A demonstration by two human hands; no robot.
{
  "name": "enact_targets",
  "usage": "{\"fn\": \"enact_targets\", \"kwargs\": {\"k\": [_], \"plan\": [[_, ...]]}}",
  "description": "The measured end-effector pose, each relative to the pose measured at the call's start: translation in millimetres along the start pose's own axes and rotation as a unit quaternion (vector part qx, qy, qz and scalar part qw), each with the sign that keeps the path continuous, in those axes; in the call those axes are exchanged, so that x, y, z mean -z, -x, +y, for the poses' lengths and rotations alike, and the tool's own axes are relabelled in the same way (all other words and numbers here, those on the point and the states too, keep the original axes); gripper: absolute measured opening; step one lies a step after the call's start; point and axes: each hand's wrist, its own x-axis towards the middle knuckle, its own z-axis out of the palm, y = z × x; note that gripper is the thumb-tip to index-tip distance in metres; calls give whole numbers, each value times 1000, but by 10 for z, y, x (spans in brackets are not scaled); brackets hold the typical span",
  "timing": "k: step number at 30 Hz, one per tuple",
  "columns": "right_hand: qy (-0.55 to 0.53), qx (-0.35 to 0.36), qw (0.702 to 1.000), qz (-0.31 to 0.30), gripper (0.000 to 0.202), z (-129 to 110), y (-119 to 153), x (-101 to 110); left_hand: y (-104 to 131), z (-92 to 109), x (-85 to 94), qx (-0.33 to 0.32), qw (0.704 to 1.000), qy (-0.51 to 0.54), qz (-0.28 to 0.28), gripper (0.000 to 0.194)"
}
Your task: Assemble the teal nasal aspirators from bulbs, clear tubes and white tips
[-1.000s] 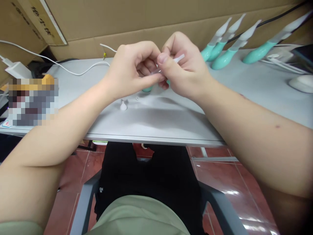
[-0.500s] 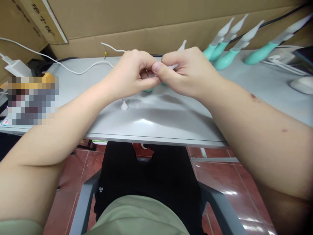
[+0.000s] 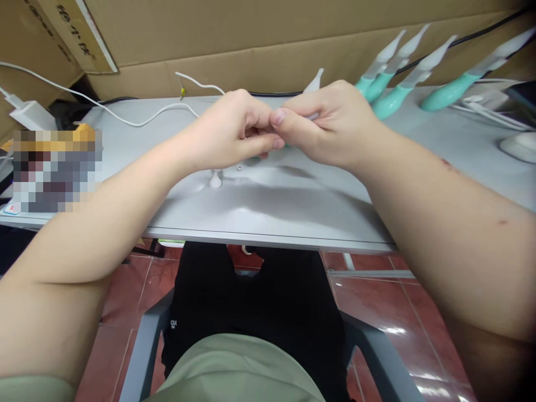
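Observation:
My left hand (image 3: 234,131) and my right hand (image 3: 329,123) meet above the grey desk, their fingertips pressed together. The right thumb and fingers are closed round a small white plastic piece (image 3: 313,116), of which only a bit shows. Curled in a pinch, the left fingers hide whatever lies between them. Behind the right hand rises a white tapered nozzle (image 3: 314,81); its lower part is hidden. Bits of teal show under the hands. Below the left hand, a small white funnel-shaped part (image 3: 215,180) rests on the desk, with a tiny ring (image 3: 239,168) beside it.
Several teal bulb-shaped items with clear necks and white nozzles (image 3: 393,100) stand at the back right. A white mouse (image 3: 519,146) lies at the right edge. A white cable (image 3: 138,124) and charger (image 3: 33,117) are at left. Cardboard (image 3: 209,33) walls the back.
Both hands have shifted slightly right, still together. The white piece in my right hand shows less than before, and the left fingertips have moved further under the right thumb.

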Motion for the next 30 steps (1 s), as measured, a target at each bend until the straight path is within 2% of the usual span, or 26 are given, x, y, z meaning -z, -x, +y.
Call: {"fn": "enact_targets", "kwargs": {"k": [4, 7, 12, 16, 20, 22, 24, 26, 28, 30], "plan": [[-45, -6, 999, -6, 57, -2, -10, -26, -6, -24, 34, -3, 1000, 4, -11, 23], [-71, -26, 997, 14, 62, -5, -18, -41, 3, -20, 61, -1, 1000, 4, -16, 20], [-89, -31, 995, 31, 62, -80, -35, -18, 16, -14, 91, 14, 1000, 13, -11, 18], [-88, -82, 993, -9, 52, -129, -36, 89, 2, -9, 81, 31, 999, 1, 32, 28], [-130, -115, 984, -31, 42, -137, -3, 247, -15, -34, 63, 39, 996, 14, 74, 21], [-136, -121, 981, -73, 39, -142, 9, 285, -17, -55, 63, 35, 996, 27, 79, 19], [-94, -141, 972, -164, 36, -163, 5, 264, -15, -69, 69, 40, 996, 34, 78, 15], [-6, -172, 951, -255, 30, -207, -17, 189, -9, -66, 76, 54, 995, 31, 73, 10], [76, -199, 930, -300, 24, -265, -48, 97, 2, -49, 80, 71, 995, 21, 65, 15], [110, -208, 917, -321, 18, -308, -74, 24, 15, -30, 78, 72, 996, 12, 58, 21]]}}
